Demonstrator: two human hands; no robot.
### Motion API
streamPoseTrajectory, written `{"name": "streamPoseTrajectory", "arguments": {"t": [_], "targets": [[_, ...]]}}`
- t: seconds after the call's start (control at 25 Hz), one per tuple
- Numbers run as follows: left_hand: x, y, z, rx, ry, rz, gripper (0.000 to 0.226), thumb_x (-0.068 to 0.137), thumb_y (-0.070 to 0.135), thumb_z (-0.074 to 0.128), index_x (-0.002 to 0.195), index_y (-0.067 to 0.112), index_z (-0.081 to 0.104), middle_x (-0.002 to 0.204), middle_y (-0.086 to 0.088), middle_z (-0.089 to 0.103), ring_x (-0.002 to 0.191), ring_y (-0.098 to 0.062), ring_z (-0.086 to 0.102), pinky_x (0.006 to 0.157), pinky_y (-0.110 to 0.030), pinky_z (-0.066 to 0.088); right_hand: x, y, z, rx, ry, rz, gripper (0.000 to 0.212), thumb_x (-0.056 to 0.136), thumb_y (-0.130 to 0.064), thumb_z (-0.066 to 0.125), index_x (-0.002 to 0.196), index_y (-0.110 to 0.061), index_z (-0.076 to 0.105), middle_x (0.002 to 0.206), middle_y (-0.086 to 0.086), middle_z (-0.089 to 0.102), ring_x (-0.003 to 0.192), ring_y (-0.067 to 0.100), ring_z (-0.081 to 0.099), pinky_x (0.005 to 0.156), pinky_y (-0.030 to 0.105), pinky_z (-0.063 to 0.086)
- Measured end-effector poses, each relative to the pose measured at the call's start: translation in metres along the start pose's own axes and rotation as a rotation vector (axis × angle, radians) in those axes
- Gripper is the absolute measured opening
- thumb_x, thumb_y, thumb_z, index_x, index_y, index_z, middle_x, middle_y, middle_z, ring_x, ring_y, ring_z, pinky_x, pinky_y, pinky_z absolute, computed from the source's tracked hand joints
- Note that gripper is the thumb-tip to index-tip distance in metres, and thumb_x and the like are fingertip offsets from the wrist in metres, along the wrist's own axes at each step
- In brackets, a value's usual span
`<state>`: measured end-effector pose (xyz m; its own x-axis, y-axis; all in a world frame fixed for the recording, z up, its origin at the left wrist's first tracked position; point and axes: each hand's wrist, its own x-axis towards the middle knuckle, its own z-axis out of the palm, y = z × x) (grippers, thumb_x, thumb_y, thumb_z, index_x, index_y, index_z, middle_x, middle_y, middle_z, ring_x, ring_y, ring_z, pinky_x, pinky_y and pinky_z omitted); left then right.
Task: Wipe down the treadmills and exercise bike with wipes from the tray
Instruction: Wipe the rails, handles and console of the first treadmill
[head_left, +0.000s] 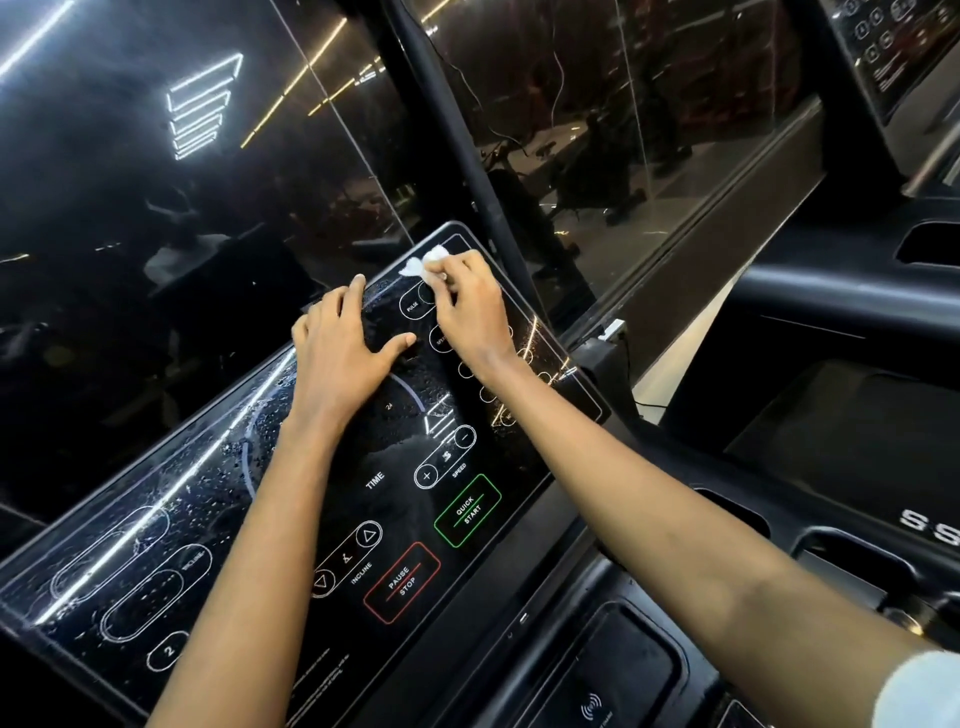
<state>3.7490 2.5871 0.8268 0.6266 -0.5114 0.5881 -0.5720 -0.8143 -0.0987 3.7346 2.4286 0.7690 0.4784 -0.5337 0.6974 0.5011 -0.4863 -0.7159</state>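
One onlooker: Status of the wipe-down?

The other: Early stage, by my estimate. The neighbouring treadmill (857, 415), well to the right of the grip, has no hand or wipe on it. The exercise bike and the tray cannot be seen from this position.

One onlooker: And the unit in hand?

The other: Its console panel (291, 545) is in progress. Droplets (208, 467) and streaks cover the glass below and to the left of the grip, so I judge that zone wetted but not yet wiped dry. The left hand (337, 358) lies flat on the panel just left of the grip, fingers straight, holding nothing. The right hand (467, 306) pinches a crumpled white wipe (423, 262) between thumb and fingertips. The wipe sits against the panel's far right corner.

One onlooker: Remaining work?

The other: Probably most of this panel, the dark housing nearer than the grip, then the other machines.
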Motion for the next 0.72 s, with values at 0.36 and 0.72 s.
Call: {"name": "streamPoseTrajectory", "arguments": {"t": [0.36,0.72], "targets": [[0.004,0.008,0.000,0.010,0.001,0.003,0.087,0.088,0.055,0.068,0.154,0.011,0.032,0.153,-0.009,0.042,0.140,-0.028,0.037,0.116,-0.043,0.022,0.029,0.012,-0.006,-0.020,0.065,0.015,0.016,0.100,-0.015,0.058,0.107,-0.009,0.072,0.101,-0.003,0.057,0.098,0.016,0.056,0.087,0.026,0.049],[0.032,0.037,0.022,0.031,0.021,0.063,0.082,0.092,0.052,0.063,0.152,0.005,0.033,0.149,-0.013,0.044,0.139,-0.029,0.039,0.115,-0.042,0.024,0.027,0.031,-0.030,-0.027,0.046,0.042,0.015,0.100,-0.015,0.059,0.107,-0.012,0.071,0.102,-0.004,0.059,0.099,0.014,0.055,0.089,0.023,0.047]]}}
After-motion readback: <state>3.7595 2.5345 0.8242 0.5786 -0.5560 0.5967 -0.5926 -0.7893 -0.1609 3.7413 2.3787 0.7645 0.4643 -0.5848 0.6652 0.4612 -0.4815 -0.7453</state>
